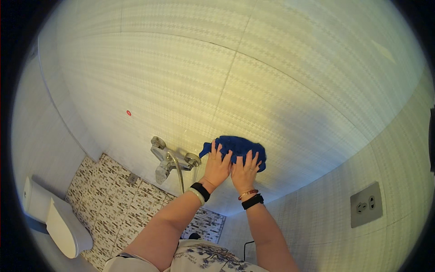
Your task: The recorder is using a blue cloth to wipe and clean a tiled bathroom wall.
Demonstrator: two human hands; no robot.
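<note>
Head view. A crumpled dark-blue cloth [242, 144], its weave too blurred to judge but probably plush, lies against the pale patterned wall [272, 86]. The left hand [218, 167] and right hand [245, 174], open with fingers extended, lie over its six-o'clock edge, grasping nothing visibly. From the cloth, a chrome-metal mixer tap [166, 159] sits at nine o'clock; a grey rectangular socket plate [366, 205], four o'clock.

A black band [200, 191] and pale bangle [196, 196] circle the left wrist [207, 184]; a reddish beaded bracelet [248, 195] and black strap [253, 201], the right wrist [245, 188]. The pale top [206, 256] has a dark floral print.
</note>
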